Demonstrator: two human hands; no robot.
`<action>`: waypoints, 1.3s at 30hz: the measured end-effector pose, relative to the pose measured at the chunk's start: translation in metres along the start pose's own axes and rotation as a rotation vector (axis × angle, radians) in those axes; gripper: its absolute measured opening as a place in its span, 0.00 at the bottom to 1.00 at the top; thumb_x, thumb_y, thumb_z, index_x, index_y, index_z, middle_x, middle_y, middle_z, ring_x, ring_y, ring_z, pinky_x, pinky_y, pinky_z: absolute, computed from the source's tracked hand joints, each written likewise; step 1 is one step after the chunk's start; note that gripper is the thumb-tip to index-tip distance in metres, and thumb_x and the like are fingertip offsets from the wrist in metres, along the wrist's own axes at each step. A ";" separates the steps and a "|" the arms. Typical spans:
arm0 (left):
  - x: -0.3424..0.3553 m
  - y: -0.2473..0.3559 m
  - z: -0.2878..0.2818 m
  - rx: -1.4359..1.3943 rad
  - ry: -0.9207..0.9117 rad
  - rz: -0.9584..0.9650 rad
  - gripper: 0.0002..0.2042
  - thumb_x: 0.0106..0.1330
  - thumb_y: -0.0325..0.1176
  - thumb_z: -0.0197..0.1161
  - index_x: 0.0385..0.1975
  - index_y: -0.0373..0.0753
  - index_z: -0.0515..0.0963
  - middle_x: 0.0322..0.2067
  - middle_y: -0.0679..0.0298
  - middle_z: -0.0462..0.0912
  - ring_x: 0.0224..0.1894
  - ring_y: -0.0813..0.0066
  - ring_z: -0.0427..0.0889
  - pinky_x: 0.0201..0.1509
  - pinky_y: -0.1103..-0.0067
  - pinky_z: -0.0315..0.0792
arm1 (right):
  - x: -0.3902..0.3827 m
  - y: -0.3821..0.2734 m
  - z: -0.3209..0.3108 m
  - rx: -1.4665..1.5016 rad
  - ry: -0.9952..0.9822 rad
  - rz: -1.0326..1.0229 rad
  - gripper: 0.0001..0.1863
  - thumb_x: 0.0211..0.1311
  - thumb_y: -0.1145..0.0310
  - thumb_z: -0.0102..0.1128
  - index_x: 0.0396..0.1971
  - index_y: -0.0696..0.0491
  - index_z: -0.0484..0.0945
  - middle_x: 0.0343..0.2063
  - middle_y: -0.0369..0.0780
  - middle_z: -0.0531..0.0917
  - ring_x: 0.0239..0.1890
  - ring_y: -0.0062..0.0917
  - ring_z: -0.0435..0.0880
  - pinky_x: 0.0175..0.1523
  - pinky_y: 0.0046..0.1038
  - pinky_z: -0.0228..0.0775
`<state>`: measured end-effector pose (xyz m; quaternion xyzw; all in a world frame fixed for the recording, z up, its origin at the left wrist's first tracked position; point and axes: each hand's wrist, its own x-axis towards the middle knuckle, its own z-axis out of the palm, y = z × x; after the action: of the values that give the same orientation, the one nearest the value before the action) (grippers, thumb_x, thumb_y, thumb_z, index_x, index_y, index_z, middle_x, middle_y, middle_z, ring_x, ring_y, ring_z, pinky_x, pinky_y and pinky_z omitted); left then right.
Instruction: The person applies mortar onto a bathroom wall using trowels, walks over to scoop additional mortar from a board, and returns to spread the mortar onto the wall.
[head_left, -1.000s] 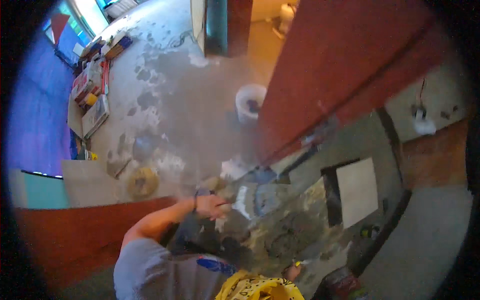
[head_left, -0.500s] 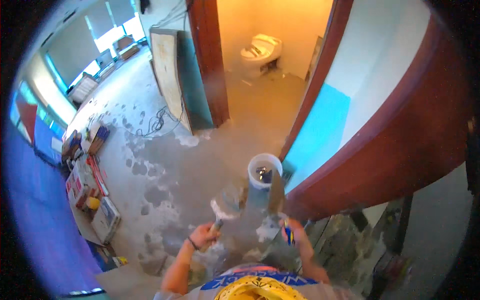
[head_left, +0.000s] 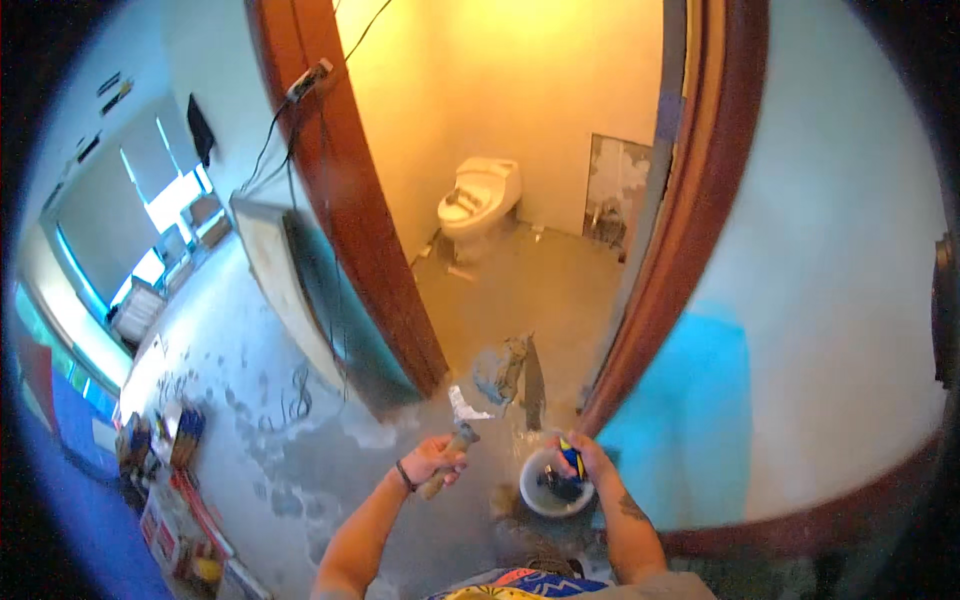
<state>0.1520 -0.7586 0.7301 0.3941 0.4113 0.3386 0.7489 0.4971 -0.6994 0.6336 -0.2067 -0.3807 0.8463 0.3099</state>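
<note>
My left hand [head_left: 432, 462] is closed round the pale handle of a broad-bladed trowel [head_left: 468, 405], whose metal blade glints in front of the doorway. Closed on a blue and yellow grip, my right hand [head_left: 583, 458] holds a second, narrower trowel [head_left: 534, 385] with its long grey blade pointing away from me. A clump of grey-brown wet material [head_left: 510, 365] sits between the two blades. Right below my right hand stands a white bucket [head_left: 530, 497] with something dark inside, partly hidden by that hand.
Ahead, a reddish-brown door frame [head_left: 345, 200] opens onto a lit room with a white toilet [head_left: 475, 205]. A board [head_left: 275, 265] leans on the wall left of it, with cables hanging nearby. Boxes and tools [head_left: 175, 520] line the left side. A white wall [head_left: 830, 300] rises at right.
I have moved forward toward the doorway, so the toilet and frame look nearer. The bucket now lies below my right hand, and both trowels have drawn together ahead of it.
</note>
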 end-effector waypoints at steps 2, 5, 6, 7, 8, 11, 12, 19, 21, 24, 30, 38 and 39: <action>0.047 0.021 -0.059 0.223 -0.055 0.119 0.12 0.62 0.33 0.61 0.43 0.37 0.73 0.23 0.66 0.76 0.19 0.80 0.73 0.23 0.81 0.69 | 0.040 -0.019 -0.010 -0.189 0.212 0.007 0.28 0.63 0.43 0.46 0.41 0.56 0.75 0.13 0.37 0.74 0.11 0.20 0.70 0.18 0.22 0.62; 0.085 0.080 -0.079 0.042 -0.024 0.159 0.13 0.62 0.32 0.61 0.44 0.39 0.71 0.24 0.66 0.76 0.18 0.79 0.74 0.22 0.83 0.69 | 0.077 -0.022 -0.041 -0.234 0.393 0.063 0.29 0.61 0.40 0.48 0.40 0.55 0.75 0.14 0.37 0.74 0.11 0.20 0.71 0.18 0.22 0.63; 0.095 0.099 -0.087 0.038 0.040 0.155 0.12 0.62 0.32 0.61 0.44 0.39 0.72 0.23 0.66 0.76 0.18 0.79 0.73 0.21 0.83 0.68 | 0.087 -0.018 -0.050 -0.274 0.507 0.051 0.29 0.60 0.40 0.49 0.39 0.54 0.75 0.14 0.36 0.75 0.11 0.19 0.72 0.17 0.21 0.63; 0.119 0.134 -0.098 0.044 0.095 0.169 0.12 0.61 0.33 0.61 0.43 0.38 0.72 0.23 0.66 0.75 0.18 0.78 0.73 0.20 0.84 0.68 | 0.112 -0.040 -0.063 -0.249 0.607 0.038 0.27 0.60 0.41 0.50 0.38 0.53 0.75 0.13 0.36 0.75 0.11 0.19 0.71 0.16 0.21 0.62; 0.132 0.147 -0.110 -0.009 0.117 0.204 0.14 0.61 0.33 0.61 0.45 0.38 0.71 0.23 0.66 0.74 0.17 0.79 0.73 0.20 0.84 0.68 | 0.126 -0.047 -0.070 -0.215 0.710 0.055 0.26 0.60 0.42 0.52 0.37 0.52 0.76 0.13 0.35 0.75 0.10 0.19 0.71 0.16 0.21 0.62; 0.183 0.207 -0.147 0.047 0.173 0.216 0.18 0.62 0.32 0.60 0.51 0.39 0.68 0.23 0.67 0.72 0.17 0.80 0.71 0.20 0.83 0.68 | 0.160 -0.094 -0.098 -0.190 0.782 -0.073 0.22 0.62 0.45 0.52 0.37 0.51 0.76 0.13 0.34 0.75 0.10 0.18 0.70 0.16 0.20 0.61; 0.197 0.222 -0.153 0.077 0.193 0.220 0.18 0.62 0.32 0.60 0.52 0.39 0.67 0.23 0.67 0.73 0.17 0.80 0.71 0.20 0.83 0.68 | 0.166 -0.115 -0.100 -0.315 0.818 -0.095 0.21 0.63 0.47 0.52 0.37 0.51 0.76 0.14 0.34 0.75 0.10 0.18 0.70 0.16 0.19 0.61; 0.274 0.227 -0.230 -0.001 0.375 0.304 0.16 0.61 0.29 0.61 0.49 0.38 0.69 0.22 0.67 0.73 0.17 0.81 0.71 0.19 0.82 0.68 | 0.224 -0.191 -0.104 -0.422 0.968 -0.190 0.18 0.66 0.55 0.51 0.41 0.56 0.76 0.15 0.36 0.75 0.12 0.17 0.70 0.18 0.18 0.61; 0.282 0.229 -0.238 -0.010 0.388 0.254 0.12 0.61 0.28 0.61 0.43 0.38 0.71 0.22 0.68 0.74 0.17 0.82 0.71 0.19 0.83 0.68 | 0.234 -0.195 -0.101 -0.478 1.097 -0.240 0.18 0.65 0.55 0.52 0.42 0.56 0.77 0.16 0.36 0.74 0.13 0.17 0.70 0.18 0.18 0.61; 0.272 0.200 -0.252 0.018 0.430 0.226 0.10 0.59 0.31 0.64 0.38 0.38 0.72 0.23 0.70 0.75 0.17 0.82 0.72 0.20 0.82 0.68 | 0.235 -0.190 -0.075 -0.421 1.223 -0.318 0.15 0.63 0.58 0.54 0.36 0.55 0.78 0.15 0.36 0.75 0.13 0.17 0.71 0.18 0.18 0.62; 0.262 0.182 -0.258 -0.054 0.463 0.232 0.10 0.58 0.33 0.64 0.35 0.39 0.72 0.22 0.71 0.74 0.18 0.82 0.72 0.21 0.81 0.68 | 0.239 -0.215 -0.088 -0.592 1.178 -0.414 0.14 0.65 0.61 0.53 0.42 0.54 0.77 0.15 0.34 0.73 0.12 0.16 0.70 0.16 0.17 0.62; 0.185 0.058 -0.263 0.695 0.968 0.532 0.15 0.56 0.34 0.66 0.40 0.38 0.72 0.21 0.66 0.76 0.20 0.77 0.75 0.21 0.78 0.71 | 0.319 -0.216 -0.139 -0.660 0.811 -0.275 0.10 0.63 0.64 0.55 0.32 0.56 0.77 0.15 0.37 0.77 0.12 0.18 0.74 0.17 0.21 0.64; 0.162 0.093 -0.223 0.153 0.989 0.314 0.15 0.57 0.33 0.65 0.41 0.37 0.71 0.22 0.64 0.76 0.18 0.76 0.75 0.20 0.77 0.71 | 0.329 -0.217 -0.128 -0.673 0.799 -0.209 0.11 0.62 0.64 0.57 0.33 0.57 0.77 0.15 0.37 0.77 0.12 0.18 0.73 0.17 0.20 0.64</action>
<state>0.0085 -0.5118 0.6759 0.2974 0.6754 0.5614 0.3745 0.4139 -0.2970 0.6841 -0.5618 -0.5020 0.4975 0.4299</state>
